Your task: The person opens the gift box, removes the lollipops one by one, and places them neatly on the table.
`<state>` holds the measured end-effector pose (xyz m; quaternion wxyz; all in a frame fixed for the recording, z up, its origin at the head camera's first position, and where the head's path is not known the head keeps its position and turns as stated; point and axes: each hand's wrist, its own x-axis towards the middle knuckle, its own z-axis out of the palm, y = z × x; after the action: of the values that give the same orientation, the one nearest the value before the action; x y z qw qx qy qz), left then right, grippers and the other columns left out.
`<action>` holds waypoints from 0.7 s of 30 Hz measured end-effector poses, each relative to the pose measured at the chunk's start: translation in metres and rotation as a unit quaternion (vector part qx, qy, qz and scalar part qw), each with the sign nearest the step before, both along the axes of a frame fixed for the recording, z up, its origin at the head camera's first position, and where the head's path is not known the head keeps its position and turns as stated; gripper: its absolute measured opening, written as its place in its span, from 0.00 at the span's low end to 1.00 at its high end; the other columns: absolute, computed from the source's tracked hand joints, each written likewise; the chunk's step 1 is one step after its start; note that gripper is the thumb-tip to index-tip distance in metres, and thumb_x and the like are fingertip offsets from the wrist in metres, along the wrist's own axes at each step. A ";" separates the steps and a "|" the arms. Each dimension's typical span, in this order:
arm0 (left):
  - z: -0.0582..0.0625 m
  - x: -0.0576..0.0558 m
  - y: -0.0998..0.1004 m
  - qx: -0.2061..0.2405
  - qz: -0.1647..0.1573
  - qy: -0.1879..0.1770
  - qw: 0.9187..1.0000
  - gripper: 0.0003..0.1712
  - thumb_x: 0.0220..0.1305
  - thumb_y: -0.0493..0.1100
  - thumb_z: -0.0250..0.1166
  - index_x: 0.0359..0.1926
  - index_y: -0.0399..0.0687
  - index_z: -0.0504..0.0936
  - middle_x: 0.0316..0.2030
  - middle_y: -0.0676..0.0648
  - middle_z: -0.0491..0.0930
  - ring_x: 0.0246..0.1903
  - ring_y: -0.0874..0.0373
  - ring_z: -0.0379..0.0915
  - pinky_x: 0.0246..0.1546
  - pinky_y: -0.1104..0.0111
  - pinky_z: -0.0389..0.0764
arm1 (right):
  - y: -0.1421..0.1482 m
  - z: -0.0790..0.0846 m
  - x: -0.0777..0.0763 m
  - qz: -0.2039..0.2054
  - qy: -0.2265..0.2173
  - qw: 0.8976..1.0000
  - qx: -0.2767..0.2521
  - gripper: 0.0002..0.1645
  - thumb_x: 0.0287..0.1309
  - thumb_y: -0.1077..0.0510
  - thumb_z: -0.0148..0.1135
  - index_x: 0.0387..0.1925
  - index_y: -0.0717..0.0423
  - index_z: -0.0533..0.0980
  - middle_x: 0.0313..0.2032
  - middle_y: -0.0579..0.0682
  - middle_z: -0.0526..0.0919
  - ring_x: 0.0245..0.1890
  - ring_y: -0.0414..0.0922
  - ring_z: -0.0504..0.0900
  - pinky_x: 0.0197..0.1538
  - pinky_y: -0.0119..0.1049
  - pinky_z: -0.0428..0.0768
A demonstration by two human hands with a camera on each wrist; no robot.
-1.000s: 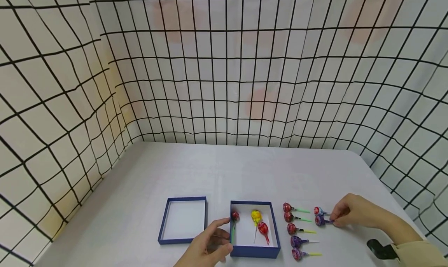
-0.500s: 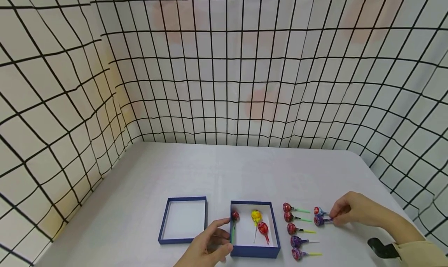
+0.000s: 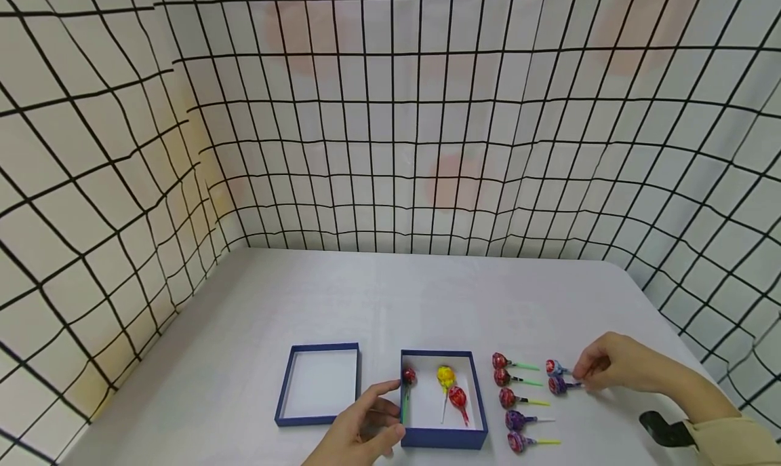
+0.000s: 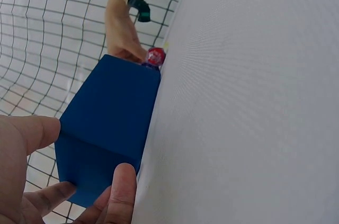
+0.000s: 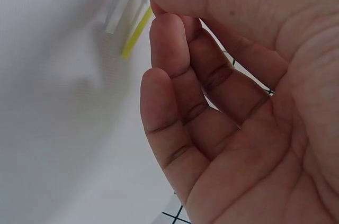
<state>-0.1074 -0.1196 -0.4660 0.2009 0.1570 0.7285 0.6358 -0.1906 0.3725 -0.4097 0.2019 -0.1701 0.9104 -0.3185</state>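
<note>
Head view shows the left hand [image 3: 358,429], fingers spread, touching the left side of the box [image 3: 444,440], where three lollipops [image 3: 446,376] lie. The right hand [image 3: 625,364] pinches the purple lollipop [image 3: 556,384] by its stick [image 3: 573,385] at the counter [image 3: 378,296], just beside a blue lollipop [image 3: 553,367]. Five more lollipops [image 3: 515,420] form a column nearer the box; the lid [image 3: 317,422] lies left of it.
</note>
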 end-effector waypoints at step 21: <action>0.003 0.002 -0.001 -0.001 -0.006 0.001 1.000 0.36 0.78 0.48 0.67 0.79 0.43 0.67 0.54 0.42 0.81 0.48 0.61 0.81 0.40 0.73 0.85 | -0.029 0.029 -0.002 0.052 0.055 0.997 0.012 0.07 0.73 0.58 0.68 0.42 0.56 0.89 0.34 0.43 0.90 0.31 0.30 0.79 0.35 0.29 0.80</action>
<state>-0.1056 -0.1206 -0.4631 0.2035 0.1619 0.7284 0.6339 -0.1930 0.3431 -0.3804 0.1698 -0.2321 0.9137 -0.2871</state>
